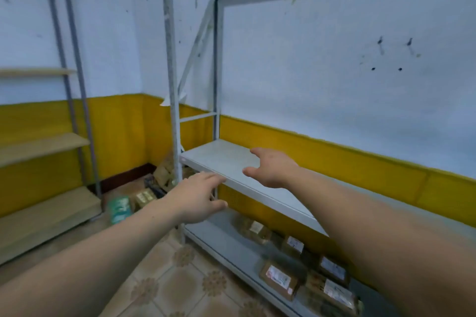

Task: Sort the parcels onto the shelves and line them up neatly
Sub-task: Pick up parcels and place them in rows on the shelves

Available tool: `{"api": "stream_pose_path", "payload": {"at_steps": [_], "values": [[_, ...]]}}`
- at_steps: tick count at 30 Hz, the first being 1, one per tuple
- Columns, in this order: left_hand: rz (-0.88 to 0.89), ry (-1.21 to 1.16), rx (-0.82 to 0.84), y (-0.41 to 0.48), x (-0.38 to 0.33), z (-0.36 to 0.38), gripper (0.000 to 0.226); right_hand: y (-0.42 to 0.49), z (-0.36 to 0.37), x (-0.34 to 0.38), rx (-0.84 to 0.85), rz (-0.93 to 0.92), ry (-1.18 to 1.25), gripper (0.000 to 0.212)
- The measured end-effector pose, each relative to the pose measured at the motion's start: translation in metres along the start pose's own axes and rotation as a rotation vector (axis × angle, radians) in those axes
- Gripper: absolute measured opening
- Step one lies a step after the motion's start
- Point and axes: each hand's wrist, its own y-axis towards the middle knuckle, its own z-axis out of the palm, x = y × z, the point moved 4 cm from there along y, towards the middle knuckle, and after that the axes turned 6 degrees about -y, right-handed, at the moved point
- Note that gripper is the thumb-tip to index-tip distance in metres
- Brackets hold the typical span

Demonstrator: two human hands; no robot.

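Observation:
A grey metal rack stands against the wall; its middle shelf (pixel 219 159) is bare. My right hand (pixel 273 168) reaches over that shelf with fingers spread, holding nothing. In front of the shelf's near edge my left hand (pixel 198 197) stretches out, fingers relaxed and empty. Several brown cardboard parcels with white labels lie on the bottom shelf (pixel 231 247); one (pixel 279 276) is near the front, another (pixel 256 229) further back. More parcels (pixel 144 197) and a green packet (pixel 119 209) sit on the floor in the corner.
A wooden-board shelf unit (pixel 43 145) with grey posts stands at the left, its boards bare. The rack's upright post (pixel 171 85) rises between the two units. Patterned floor tiles (pixel 180 283) lie below my arms.

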Motion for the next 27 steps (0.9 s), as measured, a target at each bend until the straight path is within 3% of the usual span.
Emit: {"api": "stream_pose_path", "payload": {"at_steps": [6, 12, 27], "values": [[-0.189, 0.062, -0.018, -0.057, 0.156, -0.065, 0.066, 0.076, 0.004, 0.173, -0.021, -0.231, -0.088, 0.073], [-0.369, 0.104, -0.012, -0.092, 0.279, -0.085, 0.065, 0.137, 0.045, 0.281, 0.047, -0.368, -0.082, 0.065], [-0.743, -0.015, 0.053, 0.020, 0.486, -0.040, 0.065, 0.372, 0.199, 0.358, 0.257, -0.522, -0.153, 0.060]]}}
